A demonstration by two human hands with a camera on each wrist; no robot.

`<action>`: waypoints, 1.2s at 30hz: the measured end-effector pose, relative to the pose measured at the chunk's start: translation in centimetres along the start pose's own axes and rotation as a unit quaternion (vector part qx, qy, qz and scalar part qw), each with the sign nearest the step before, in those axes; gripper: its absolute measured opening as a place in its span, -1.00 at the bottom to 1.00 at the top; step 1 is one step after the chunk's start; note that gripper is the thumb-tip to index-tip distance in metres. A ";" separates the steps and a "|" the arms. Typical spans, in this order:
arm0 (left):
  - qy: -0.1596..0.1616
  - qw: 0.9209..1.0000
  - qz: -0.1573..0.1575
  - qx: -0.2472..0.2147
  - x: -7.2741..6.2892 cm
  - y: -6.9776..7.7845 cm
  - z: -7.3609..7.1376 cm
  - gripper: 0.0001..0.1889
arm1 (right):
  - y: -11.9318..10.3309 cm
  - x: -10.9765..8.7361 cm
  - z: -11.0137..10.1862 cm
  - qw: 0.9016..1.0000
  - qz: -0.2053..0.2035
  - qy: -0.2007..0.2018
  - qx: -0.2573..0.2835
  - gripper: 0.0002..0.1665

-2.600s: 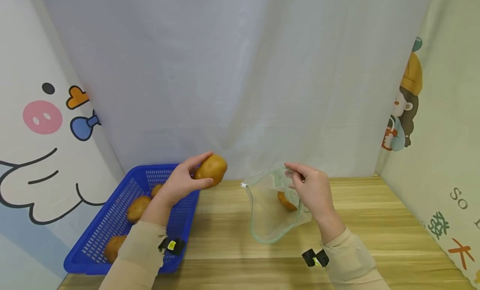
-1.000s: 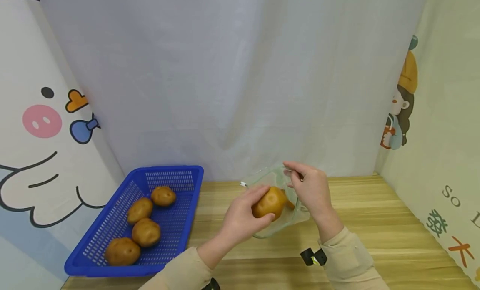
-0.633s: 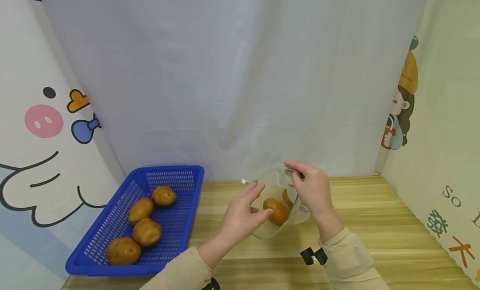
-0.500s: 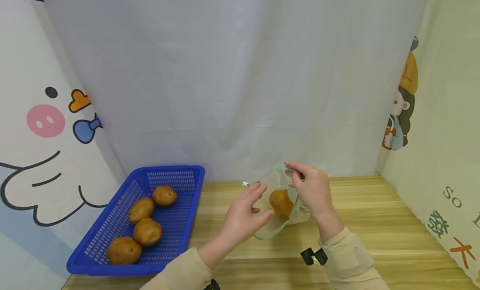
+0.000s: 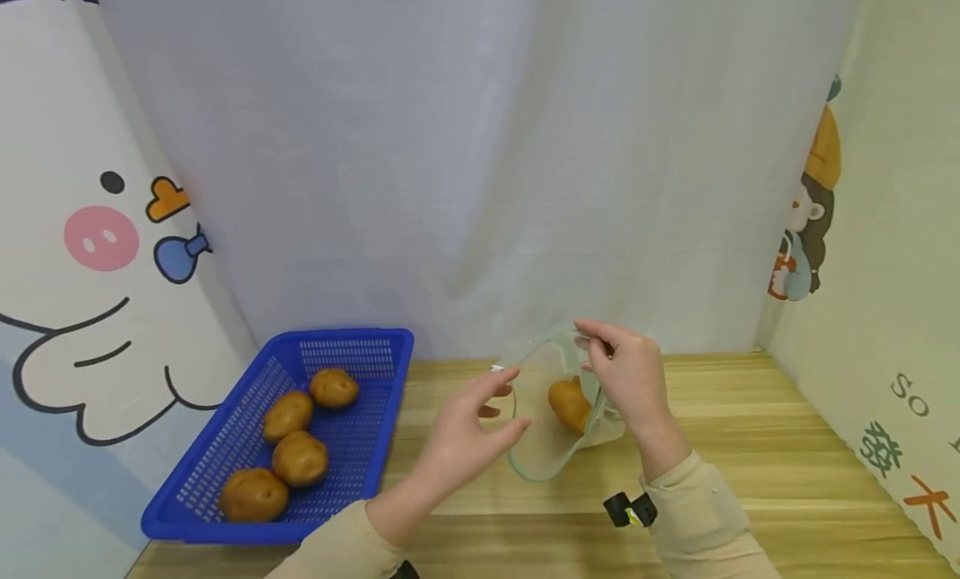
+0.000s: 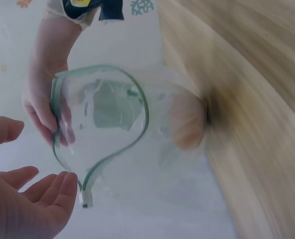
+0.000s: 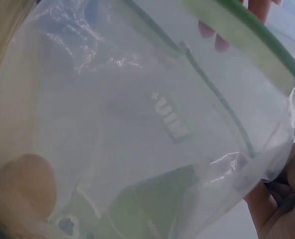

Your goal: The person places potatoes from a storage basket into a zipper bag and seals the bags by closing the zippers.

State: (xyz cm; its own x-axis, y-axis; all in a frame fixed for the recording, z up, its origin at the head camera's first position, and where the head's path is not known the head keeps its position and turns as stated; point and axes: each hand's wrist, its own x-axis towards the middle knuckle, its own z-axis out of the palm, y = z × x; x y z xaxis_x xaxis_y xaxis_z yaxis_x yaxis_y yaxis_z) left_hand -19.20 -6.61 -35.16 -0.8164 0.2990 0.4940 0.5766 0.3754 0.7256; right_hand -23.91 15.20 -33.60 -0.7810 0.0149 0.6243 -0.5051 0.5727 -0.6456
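A clear zip bag (image 5: 542,454) with a green rim stands with its mouth spread wide. My right hand (image 5: 630,375) pinches the rim at its upper right; the right wrist view shows those fingers (image 7: 267,206) against the plastic. Inside, low down, lies a brown potato (image 5: 570,404), also seen through the plastic in the left wrist view as a tan potato (image 6: 187,122). Whether a second potato lies behind it I cannot tell. At the left of the mouth my left hand (image 5: 468,433) holds nothing, thumb and fingers apart, fingertips near the white zip slider (image 6: 85,198).
On the left of the wooden table (image 5: 712,446) stands a blue plastic basket (image 5: 375,429) with several potatoes (image 5: 300,458). A pale curtain (image 5: 465,171) hangs behind, and printed panels flank both sides.
My left hand carried a potato from beside the basket into the bag's mouth and let go. The potato dropped deeper; the hand has since drawn back left. My right hand kept pinching the rim.
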 end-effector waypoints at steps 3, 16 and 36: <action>0.011 1.000 -0.004 0.000 -0.3 -0.3 -1.1 -0.43 | 0.0 0.0 0.0 1.000 0.002 -0.001 0.003 -0.69; 0.056 0.997 -0.039 0.033 -2.8 -3.9 -8.3 -0.39 | 0.1 -0.2 0.2 1.000 0.013 -0.008 0.013 -0.69; 0.021 0.988 -0.120 0.090 -8.1 -12.3 -19.0 -0.32 | 0.2 -0.3 0.4 1.000 0.019 -0.013 -0.005 -0.69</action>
State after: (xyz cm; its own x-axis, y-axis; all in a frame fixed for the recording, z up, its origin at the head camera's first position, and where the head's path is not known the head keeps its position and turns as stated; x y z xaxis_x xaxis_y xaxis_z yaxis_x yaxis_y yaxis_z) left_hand -20.32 -30.35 -38.96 -0.9290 0.1470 0.3396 0.3589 0.5817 0.7300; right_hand -23.96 15.02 -34.08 -0.8087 0.0162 0.5880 -0.4713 0.5801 -0.6643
